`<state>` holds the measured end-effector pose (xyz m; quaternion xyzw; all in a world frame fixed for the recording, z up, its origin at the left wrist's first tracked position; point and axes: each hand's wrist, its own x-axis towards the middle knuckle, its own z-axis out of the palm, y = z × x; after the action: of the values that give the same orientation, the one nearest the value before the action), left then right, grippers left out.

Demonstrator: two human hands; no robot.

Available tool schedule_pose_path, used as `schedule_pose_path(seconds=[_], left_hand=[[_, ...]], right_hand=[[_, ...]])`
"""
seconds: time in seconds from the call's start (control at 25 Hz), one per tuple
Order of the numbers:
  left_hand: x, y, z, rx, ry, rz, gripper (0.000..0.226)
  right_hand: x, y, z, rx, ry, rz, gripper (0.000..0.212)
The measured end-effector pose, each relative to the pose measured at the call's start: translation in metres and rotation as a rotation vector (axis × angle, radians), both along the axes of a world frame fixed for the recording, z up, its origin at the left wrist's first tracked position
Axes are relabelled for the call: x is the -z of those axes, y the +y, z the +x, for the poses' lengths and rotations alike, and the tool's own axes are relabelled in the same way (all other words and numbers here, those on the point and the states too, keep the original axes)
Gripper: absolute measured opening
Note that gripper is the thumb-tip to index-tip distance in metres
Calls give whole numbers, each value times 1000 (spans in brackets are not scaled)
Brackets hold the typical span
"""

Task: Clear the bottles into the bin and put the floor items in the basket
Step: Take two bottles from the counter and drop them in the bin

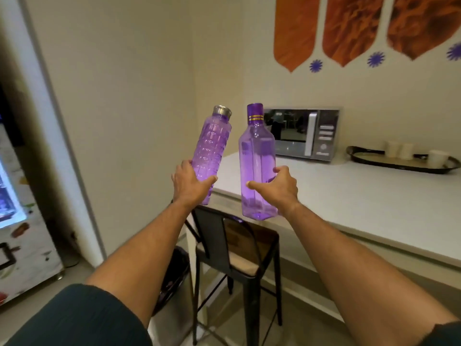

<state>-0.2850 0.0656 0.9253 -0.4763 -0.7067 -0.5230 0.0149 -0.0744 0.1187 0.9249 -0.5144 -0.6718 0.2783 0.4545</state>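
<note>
Left hand [190, 184] grips a tilted ribbed purple bottle [211, 151]. Right hand [279, 186] grips an upright square purple bottle [257, 156], both above the counter [349, 191] edge.

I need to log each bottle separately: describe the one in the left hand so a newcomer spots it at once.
Find the white counter with the microwave. In front of its near corner, the left hand grips a ribbed purple bottle, tilted. Unlike the smooth square bottle beside it, its cap is steel.

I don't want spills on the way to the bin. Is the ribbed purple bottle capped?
Capped: a silver metal cap sits on the ribbed purple bottle, which the left hand holds tilted.
</note>
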Motion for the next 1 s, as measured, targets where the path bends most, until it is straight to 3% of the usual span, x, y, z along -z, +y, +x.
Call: schedule_pose_path(seconds=[0.48, 1.0], left_hand=[[44, -84, -227, -219, -66, -14, 81], [143, -45, -433, -357, -139, -325, 84]], right_hand=[[29, -38, -261, -246, 67, -43, 91], [148, 30, -511, -387, -31, -289, 86]])
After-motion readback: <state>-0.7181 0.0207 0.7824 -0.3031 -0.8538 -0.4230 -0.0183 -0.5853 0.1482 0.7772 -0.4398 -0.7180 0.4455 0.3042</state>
